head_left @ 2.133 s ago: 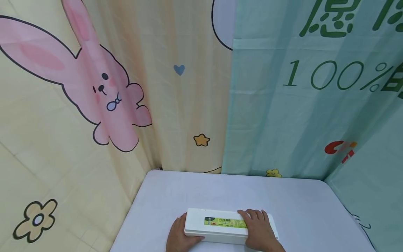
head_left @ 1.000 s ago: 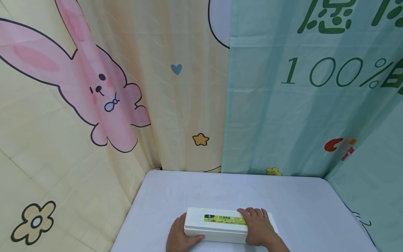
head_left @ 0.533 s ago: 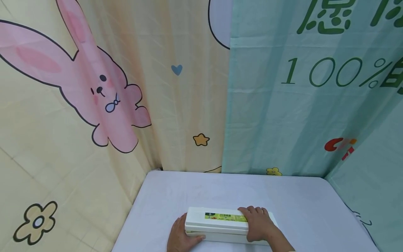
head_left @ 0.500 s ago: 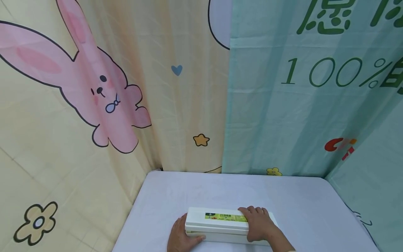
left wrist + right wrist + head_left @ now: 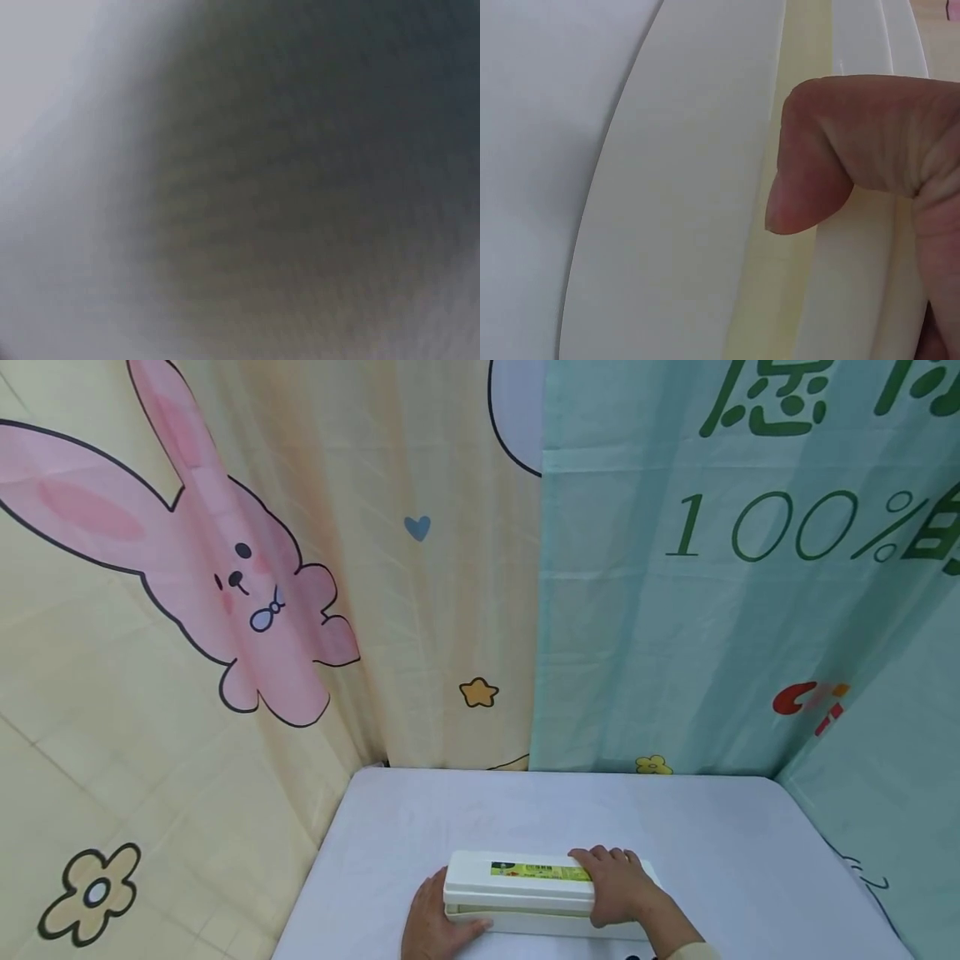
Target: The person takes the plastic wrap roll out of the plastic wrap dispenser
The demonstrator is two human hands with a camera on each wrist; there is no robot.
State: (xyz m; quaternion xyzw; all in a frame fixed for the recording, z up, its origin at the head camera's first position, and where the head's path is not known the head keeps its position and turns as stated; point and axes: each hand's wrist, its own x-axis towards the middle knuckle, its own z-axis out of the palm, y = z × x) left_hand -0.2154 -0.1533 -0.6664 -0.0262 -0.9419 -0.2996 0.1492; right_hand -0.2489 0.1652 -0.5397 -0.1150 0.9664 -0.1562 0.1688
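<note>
A long white cling film box with a yellow-green label lies across the near part of the table. Its lid is tipped up at the front, and a pale yellowish strip shows in the gap. My left hand holds the box's left end, with the thumb along the lower front. Toward the right end, my right hand grips the lid, its fingers over the top. In the right wrist view, the bent thumb presses at the lid's lower edge. The left wrist view is a dark blur.
The white table has rounded back corners. A cream curtain with a pink rabbit print hangs behind and to the left, and a teal curtain hangs behind and to the right. A light sleeve covers my right forearm.
The lid has risen at the front, opening a gap above the base. My right hand has gone up slightly with it, and its sleeve has come into view. The left hand keeps its hold.
</note>
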